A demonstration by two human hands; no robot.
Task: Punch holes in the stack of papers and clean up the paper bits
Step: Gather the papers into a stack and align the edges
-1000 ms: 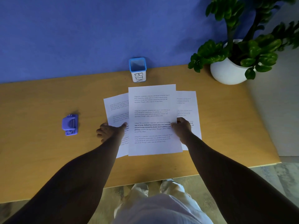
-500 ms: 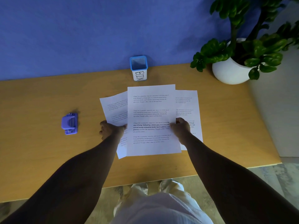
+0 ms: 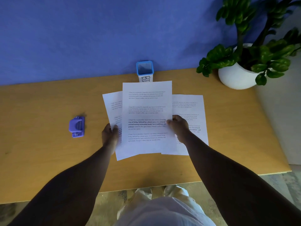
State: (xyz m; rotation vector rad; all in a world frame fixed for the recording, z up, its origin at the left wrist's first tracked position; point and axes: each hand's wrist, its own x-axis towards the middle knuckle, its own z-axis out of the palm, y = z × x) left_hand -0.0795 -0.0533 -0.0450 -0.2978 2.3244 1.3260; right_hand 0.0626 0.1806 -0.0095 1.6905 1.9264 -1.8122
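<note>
Three printed white sheets lie fanned out at the middle of the wooden desk [image 3: 40, 152]. The middle sheet [image 3: 146, 111] overlaps a tilted left sheet [image 3: 113, 103] and a right sheet [image 3: 189, 110]. My left hand [image 3: 110, 133] pinches the left sheet's edge, thumb on top. My right hand [image 3: 178, 126] grips the middle sheet's right edge, which looks lifted off the desk. A small purple hole punch [image 3: 76, 126] sits alone on the desk, well left of my left hand.
A blue-rimmed square cup labelled BIN [image 3: 145, 70] stands against the blue wall [image 3: 97, 38], just behind the sheets. A white pot [image 3: 234, 79] with a leafy green plant [image 3: 254, 51] occupies the back right corner. The desk's front edge runs near my legs.
Both hands went from resting flat on the sheets to gripping their edges. The middle sheet has risen toward the bin cup, now covering part of its label.
</note>
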